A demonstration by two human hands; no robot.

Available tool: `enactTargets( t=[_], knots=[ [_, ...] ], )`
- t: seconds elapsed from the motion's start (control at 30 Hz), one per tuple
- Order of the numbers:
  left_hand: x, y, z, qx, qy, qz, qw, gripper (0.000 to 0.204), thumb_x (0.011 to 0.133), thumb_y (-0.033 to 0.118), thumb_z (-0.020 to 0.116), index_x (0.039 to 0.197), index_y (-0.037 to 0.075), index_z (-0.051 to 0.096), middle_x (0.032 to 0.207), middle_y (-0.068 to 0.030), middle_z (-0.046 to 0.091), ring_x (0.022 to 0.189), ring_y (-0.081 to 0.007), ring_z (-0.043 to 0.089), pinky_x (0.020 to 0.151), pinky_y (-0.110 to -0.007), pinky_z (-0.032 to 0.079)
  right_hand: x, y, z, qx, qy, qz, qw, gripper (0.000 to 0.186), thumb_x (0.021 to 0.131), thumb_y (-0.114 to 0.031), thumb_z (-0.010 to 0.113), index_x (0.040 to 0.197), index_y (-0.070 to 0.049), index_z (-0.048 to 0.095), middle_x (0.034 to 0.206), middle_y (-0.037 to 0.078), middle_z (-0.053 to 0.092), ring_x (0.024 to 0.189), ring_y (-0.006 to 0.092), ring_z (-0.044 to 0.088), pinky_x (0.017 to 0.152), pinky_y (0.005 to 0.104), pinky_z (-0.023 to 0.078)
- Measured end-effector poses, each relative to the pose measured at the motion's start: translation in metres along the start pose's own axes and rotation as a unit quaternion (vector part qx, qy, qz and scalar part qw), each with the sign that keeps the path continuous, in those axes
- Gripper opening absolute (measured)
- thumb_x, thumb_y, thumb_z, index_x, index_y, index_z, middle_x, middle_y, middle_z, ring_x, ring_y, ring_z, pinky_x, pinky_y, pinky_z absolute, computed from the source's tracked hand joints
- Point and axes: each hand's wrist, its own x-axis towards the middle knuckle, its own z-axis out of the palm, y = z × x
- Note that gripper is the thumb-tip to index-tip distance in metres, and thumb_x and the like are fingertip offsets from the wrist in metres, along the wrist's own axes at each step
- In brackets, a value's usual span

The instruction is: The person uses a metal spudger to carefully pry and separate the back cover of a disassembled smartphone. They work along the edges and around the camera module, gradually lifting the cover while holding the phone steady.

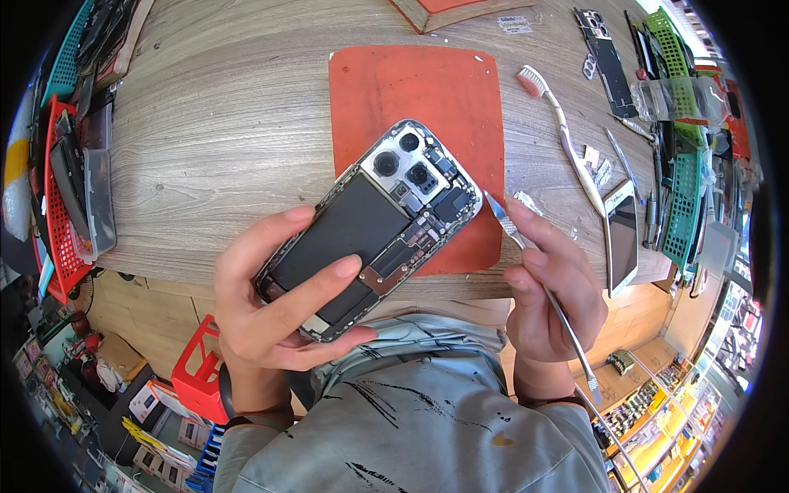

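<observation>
An opened smartphone (337, 255) with its back off shows a dark battery, three camera lenses and small boards; it is tilted over an orange mat (411, 86) at the wooden table's front edge. My left hand (271, 312) grips the phone by its lower part, fingers over the battery. My right hand (555, 296) holds a thin metal spudger (567, 324), its flat tip beside the phone's upper right corner; whether they touch I cannot tell.
A toothbrush (563, 135), a white phone (620, 234) and a dark phone housing (608, 70) lie at the right. Green and teal baskets (682, 201) line the right edge. A red basket (70, 259) and clear container (101, 214) sit at the left. An orange board (452, 8) lies at the back.
</observation>
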Motion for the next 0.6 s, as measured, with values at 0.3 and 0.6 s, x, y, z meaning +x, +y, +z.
enactTargets(
  t=[0.3,0.6],
  knots=[
    [-0.0016,-0.0013,-0.0007,0.013,-0.009,-0.003,1.000,0.067,0.062,0.036,0.104,0.125,0.018,0.091,0.140,-0.0172,0.078,0.090,-0.0260,0.077,0.070,-0.033,0.056,0.0023,-0.0040,0.0030,-0.097,-0.048,-0.008,0.994,0.043,0.090,0.000,0.093,0.128,0.003,0.073,0.128,0.029,0.082,0.118,0.0391,0.084,0.097,0.0421,0.072],
    [-0.0036,-0.0018,0.0040,0.020,0.005,-0.002,1.000,0.067,0.059,0.030,0.101,0.125,0.019,0.091,0.139,-0.0159,0.078,0.084,-0.0235,0.073,0.067,-0.032,0.054,0.0006,-0.0029,0.0083,-0.131,-0.035,-0.021,0.991,0.042,0.087,0.000,0.094,0.125,0.004,0.077,0.126,0.027,0.084,0.116,0.0368,0.085,0.096,0.0406,0.072]
  ],
)
